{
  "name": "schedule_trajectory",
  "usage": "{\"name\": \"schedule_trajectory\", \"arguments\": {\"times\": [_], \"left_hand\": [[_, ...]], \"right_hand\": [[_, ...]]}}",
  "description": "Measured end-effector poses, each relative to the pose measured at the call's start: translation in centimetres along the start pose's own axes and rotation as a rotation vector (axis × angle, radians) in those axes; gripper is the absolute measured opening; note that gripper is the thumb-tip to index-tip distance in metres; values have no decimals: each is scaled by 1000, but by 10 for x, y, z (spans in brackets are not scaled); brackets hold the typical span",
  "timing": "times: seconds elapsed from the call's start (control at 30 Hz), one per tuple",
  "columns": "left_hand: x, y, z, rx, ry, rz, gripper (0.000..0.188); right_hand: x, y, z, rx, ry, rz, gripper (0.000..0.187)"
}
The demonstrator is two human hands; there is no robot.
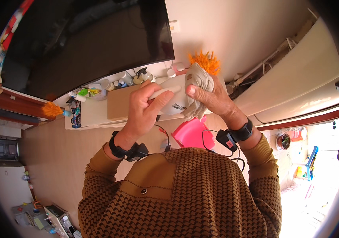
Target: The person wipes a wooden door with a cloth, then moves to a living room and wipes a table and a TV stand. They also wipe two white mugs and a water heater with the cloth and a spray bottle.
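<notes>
A rounded white vessel with a handle, jug-like in shape (168,106), is held up in front of my chest, with dark print low on its side. My left hand (142,105) is closed around its pale handle, thumb on top. Bunched in my right hand (219,99) is a greyish-white cloth (196,84), pressed against the vessel's right side. The right thumb lies across the cloth, and the other right fingers are mostly hidden behind it. The cloth covers part of the vessel, so its full shape cannot be made out.
Beyond my hands, a white cabinet top (98,115) carries a cardboard box (118,104), several bottles and a pump bottle (147,75). A large dark television (90,39) stands behind. Orange dried flowers (205,62) rise near the cloth. Below sits a pink stool (191,135).
</notes>
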State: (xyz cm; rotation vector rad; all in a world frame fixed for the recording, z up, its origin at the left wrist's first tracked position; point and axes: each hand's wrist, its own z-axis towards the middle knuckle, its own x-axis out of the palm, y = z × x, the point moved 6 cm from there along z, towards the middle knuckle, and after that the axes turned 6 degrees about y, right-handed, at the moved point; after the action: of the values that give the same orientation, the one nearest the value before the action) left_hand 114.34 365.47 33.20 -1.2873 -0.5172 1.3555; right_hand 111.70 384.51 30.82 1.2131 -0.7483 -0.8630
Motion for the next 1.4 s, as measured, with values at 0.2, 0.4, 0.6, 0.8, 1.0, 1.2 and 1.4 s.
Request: {"name": "schedule_trajectory", "arguments": {"times": [0.2, 0.4, 0.6, 0.8, 1.0, 1.2, 1.4], "left_hand": [[12, 16, -4, -105, -60, -215, 22], [0, 32, 6, -92, -204, -605, 27], [14, 51, 19, -311, -177, -974, 30], [31, 40, 23, -300, -7, -975, 31], [40, 41, 16, -500, -28, -1065, 35], [33, 44, 22, -381, 1, -1152, 36], [40, 40, 12, -322, -8, -1019, 37]], "right_hand": [[-17, -23, 18, 45, -351, -46, 34], [-42, -39, 13, 97, -347, 616, 54], [-10, 2, 13, -332, -109, 51, 98], [-9, 13, 10, -197, -231, -242, 62], [-35, -19, 16, 120, -481, 374, 43], [-9, 3, 6, -18, -65, 764, 97], [-23, -14, 7, 22, -330, 384, 42]]}}
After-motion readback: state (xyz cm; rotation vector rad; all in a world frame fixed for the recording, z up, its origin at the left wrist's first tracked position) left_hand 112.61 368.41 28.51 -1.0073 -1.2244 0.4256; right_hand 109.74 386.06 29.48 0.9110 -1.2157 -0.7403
